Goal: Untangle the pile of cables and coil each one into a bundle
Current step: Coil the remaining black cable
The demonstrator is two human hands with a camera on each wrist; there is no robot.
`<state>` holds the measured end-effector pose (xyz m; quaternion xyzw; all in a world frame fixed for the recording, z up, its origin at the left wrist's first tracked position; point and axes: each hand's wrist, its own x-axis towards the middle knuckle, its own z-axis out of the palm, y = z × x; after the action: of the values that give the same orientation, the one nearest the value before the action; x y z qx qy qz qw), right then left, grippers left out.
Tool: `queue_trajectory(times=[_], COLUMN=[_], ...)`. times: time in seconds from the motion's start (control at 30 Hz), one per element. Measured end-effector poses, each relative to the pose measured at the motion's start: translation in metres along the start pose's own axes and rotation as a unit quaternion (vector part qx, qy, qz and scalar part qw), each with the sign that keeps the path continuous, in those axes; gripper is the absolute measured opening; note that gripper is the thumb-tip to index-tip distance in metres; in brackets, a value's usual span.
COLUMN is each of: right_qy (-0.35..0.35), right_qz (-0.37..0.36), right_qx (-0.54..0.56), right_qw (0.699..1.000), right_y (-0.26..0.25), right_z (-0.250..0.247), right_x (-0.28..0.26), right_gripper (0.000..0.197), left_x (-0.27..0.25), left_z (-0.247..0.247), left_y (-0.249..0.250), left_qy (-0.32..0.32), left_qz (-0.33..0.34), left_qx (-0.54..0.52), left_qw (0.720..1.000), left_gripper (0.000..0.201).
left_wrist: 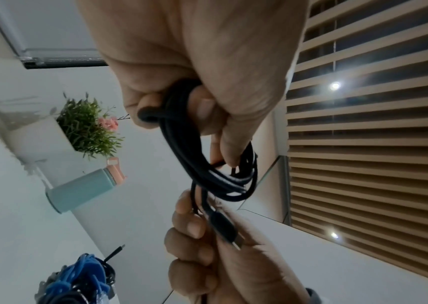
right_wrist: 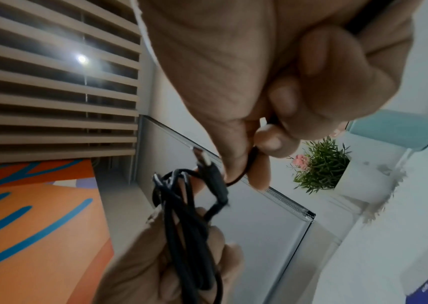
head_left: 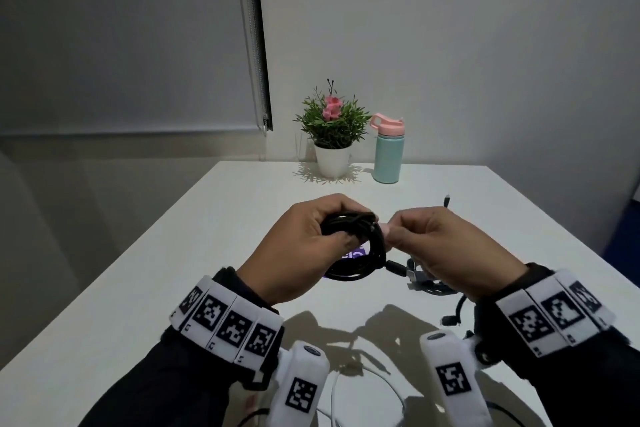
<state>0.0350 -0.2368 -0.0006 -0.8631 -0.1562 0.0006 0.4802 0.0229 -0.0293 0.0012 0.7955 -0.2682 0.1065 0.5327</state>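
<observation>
Holding the black cable coil [head_left: 360, 250] above the bench [head_left: 173, 288], nearer to me than the potted plant [head_left: 331, 128], I have my left hand [head_left: 304, 246] curled round the gathered loops, and my right hand [head_left: 446, 246] pinching the loose tail just beside its plug [left_wrist: 224, 228]; both grips are closed on this one cable, neither spread; the risk, as I judge it, is the loops springing apart if my left fingers [left_wrist: 205, 109] relax while I wind the tail round them, since a braided cable looks stiff enough to unwind itself; pulling the tail too hard could also drag a loop out of the bundle; the plug might snag on a strand; below my right hand, well short of the plant, other cables [head_left: 429, 284] lie on the bench, and a dangling end could catch them and tangle again.
</observation>
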Motion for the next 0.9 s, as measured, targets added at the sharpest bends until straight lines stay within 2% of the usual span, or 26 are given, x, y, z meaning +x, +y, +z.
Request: queue_trajectory(times=[0.1,0.13,0.17,0.23,0.27,0.33,0.4,0.43,0.5,0.6,0.7,0.77,0.9], right_qy=[0.022,0.06,0.117,0.246,0.257,0.172,0.092,0.096,0.149,0.184,0.151,0.122,0.103], right_qz=[-0.02,-0.047,-0.081,-0.173,-0.211,-0.245,-0.232,-0.229,-0.222,-0.21,-0.19,-0.18,-0.151], right_qx=[-0.042,-0.07,-0.096,-0.069,-0.038,-0.021,-0.073,-0.107,-0.154,-0.198,-0.227,-0.248,-0.168], right_qw=[0.999,0.995,0.985,0.951,0.942,0.954,0.966,0.963,0.951,0.94,0.943,0.944,0.969], right_y=[-0.004,-0.006,-0.009,-0.022,-0.028,-0.04,-0.043,-0.042,-0.039,-0.037,-0.036,-0.037,-0.036], right_z=[0.001,0.003,0.005,0.007,0.006,0.009,0.016,0.019,0.022,0.021,0.019,0.018,0.014], right_x=[0.0,0.0,-0.001,-0.008,-0.012,-0.022,-0.027,-0.027,-0.023,-0.018,-0.02,-0.021,-0.019], right_gripper=[0.019,0.012,0.015,0.009,0.002,0.008,0.009,0.009,0.017,0.023,0.026,0.019,0.008], left_x=[0.0,0.0,0.001,0.003,0.004,0.007,0.007,0.008,0.008,0.008,0.005,0.004,0.002], left_z=[0.004,0.006,0.007,0.008,0.007,0.005,0.005,0.005,0.006,0.008,0.008,0.01,0.016], left_y=[-0.004,-0.005,-0.007,-0.012,-0.015,-0.02,-0.019,-0.017,-0.013,-0.008,-0.004,-0.003,0.002], left_qy=[-0.012,-0.014,-0.009,0.032,0.063,0.116,0.131,0.126,0.102,0.063,0.035,0.022,0.01], left_qz=[-0.02,-0.024,-0.031,-0.044,-0.051,-0.071,-0.083,-0.089,-0.105,-0.117,-0.117,-0.103,-0.078], left_qx=[-0.012,-0.001,0.012,0.046,0.062,0.067,0.026,-0.011,-0.094,-0.209,-0.253,-0.26,-0.301], left_qw=[1.0,1.0,0.999,0.997,0.995,0.988,0.988,0.988,0.985,0.969,0.96,0.96,0.95], left_gripper=[0.013,0.013,0.014,0.011,0.015,0.019,0.018,0.018,0.02,0.015,0.009,0.007,0.017])
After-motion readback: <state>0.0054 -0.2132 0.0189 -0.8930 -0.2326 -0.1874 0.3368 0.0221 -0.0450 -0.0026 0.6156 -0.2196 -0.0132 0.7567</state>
